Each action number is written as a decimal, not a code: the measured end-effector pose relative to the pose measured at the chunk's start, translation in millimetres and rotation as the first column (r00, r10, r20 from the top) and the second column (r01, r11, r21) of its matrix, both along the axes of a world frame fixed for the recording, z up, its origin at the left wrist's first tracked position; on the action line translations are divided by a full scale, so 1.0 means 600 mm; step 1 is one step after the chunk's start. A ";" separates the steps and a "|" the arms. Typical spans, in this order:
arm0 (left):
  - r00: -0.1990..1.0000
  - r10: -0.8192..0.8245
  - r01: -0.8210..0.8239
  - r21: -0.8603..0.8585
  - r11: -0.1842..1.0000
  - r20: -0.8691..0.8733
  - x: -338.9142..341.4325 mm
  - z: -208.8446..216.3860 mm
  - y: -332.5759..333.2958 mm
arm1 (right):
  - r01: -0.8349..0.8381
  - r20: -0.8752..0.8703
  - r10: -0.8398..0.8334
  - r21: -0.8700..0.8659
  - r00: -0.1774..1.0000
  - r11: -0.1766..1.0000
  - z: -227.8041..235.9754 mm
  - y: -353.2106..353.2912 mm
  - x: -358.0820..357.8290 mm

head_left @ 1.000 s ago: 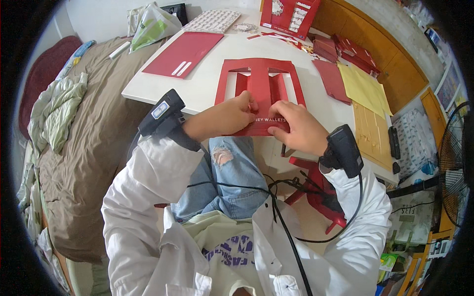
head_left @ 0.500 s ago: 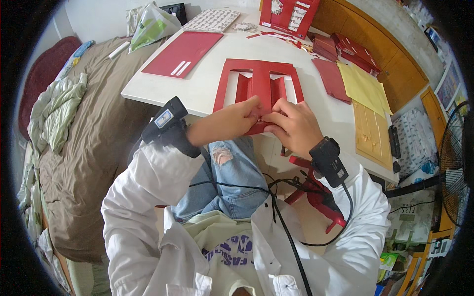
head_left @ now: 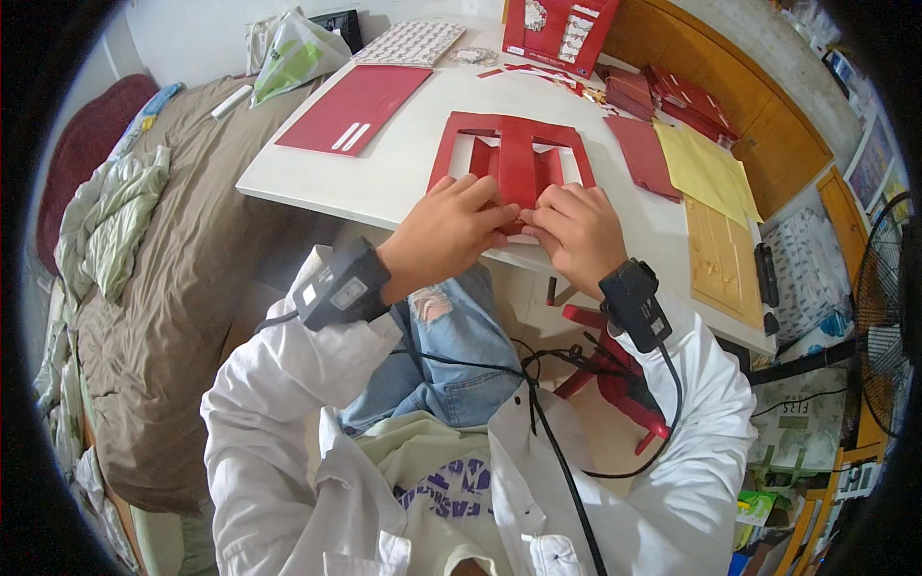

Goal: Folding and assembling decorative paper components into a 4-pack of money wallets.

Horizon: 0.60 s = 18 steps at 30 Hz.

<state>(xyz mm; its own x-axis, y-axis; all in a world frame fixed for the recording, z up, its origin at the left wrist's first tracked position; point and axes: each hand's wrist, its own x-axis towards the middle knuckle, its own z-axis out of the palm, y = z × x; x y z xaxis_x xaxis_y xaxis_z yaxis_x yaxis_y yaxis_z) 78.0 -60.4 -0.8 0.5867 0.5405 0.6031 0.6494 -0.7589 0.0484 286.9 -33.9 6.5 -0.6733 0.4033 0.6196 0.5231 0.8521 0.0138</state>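
A red cardboard piece (head_left: 517,149) with cut-out windows and folded inner flaps lies at the table's front edge. My left hand (head_left: 453,228) is closed on its near edge, thumb and fingers pinched together. Right beside it, my right hand (head_left: 578,228) pinches the same edge with bent fingers. The fingertips of both hands almost meet, and they hide the part of the cardboard between them.
Flat red card (head_left: 355,108) and a patterned sheet (head_left: 413,43) lie at the table's far left. An upright red box (head_left: 557,34) stands at the back amid paper scraps. Yellow sheets (head_left: 715,173) lie right; a black fan (head_left: 884,317) stands beyond the table.
My left hand has turned, its knuckles now raised over the cardboard's left side. My right hand has shifted slightly. The red cardboard has slid a little to the right.
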 end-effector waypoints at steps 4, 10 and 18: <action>0.987 -0.059 0.078 -0.120 0.990 0.152 0.002 -0.001 0.016 | -0.014 -0.020 0.015 0.046 1.000 0.999 -0.004 0.005 -0.007; 0.987 -0.097 0.095 0.014 0.995 0.131 -0.008 -0.001 0.019 | -0.012 -0.011 0.013 0.083 1.000 0.997 -0.002 0.007 -0.003; 0.987 -0.152 0.157 0.188 0.969 -0.040 -0.017 0.003 0.022 | 0.014 -0.025 -0.010 0.151 1.000 0.988 -0.007 -0.005 -0.022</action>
